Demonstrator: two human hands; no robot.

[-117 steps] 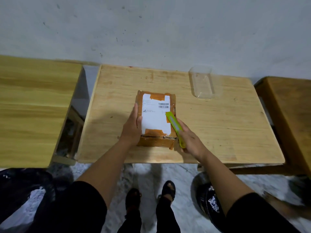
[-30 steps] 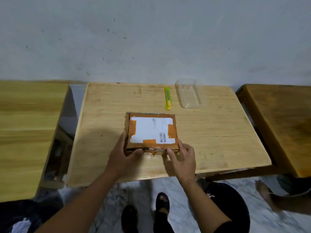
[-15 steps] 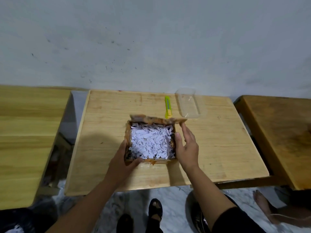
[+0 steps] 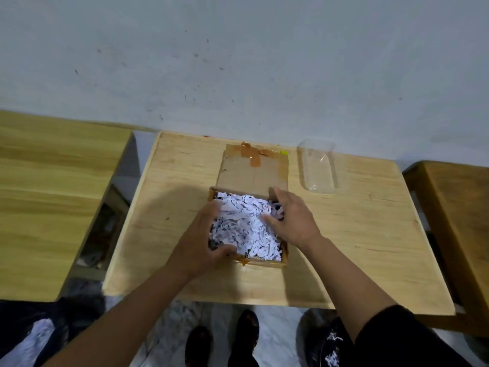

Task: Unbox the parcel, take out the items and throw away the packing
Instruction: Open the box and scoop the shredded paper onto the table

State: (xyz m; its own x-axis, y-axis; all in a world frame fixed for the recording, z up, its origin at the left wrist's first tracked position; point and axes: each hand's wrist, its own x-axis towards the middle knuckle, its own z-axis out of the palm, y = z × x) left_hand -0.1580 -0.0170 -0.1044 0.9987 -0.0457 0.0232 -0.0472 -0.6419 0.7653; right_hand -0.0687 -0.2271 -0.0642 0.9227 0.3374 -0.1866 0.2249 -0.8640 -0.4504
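A brown cardboard parcel (image 4: 264, 262) sits open on the middle wooden table (image 4: 357, 234). Its lid (image 4: 252, 170) lies folded flat toward the wall, with torn orange tape at its far edge. White shredded paper (image 4: 246, 221) fills the box. My left hand (image 4: 203, 239) curls into the shreds at the box's left side, thumb at the near edge. My right hand (image 4: 293, 218) presses into the shreds at the right side, fingers spread. Any items under the paper are hidden. Only the tip of the yellow-green cutter (image 4: 284, 152) shows behind the lid.
A clear plastic tray (image 4: 318, 166) lies at the table's back right. Wooden tables stand to the left (image 4: 53, 194) and right (image 4: 455, 207). On the floor, black bags with paper scraps sit at the left (image 4: 31, 332) and under the table's right side (image 4: 322, 337).
The lid has swung from upright to flat on the table behind the box. Both hands have moved from the box's sides into the shredded paper.
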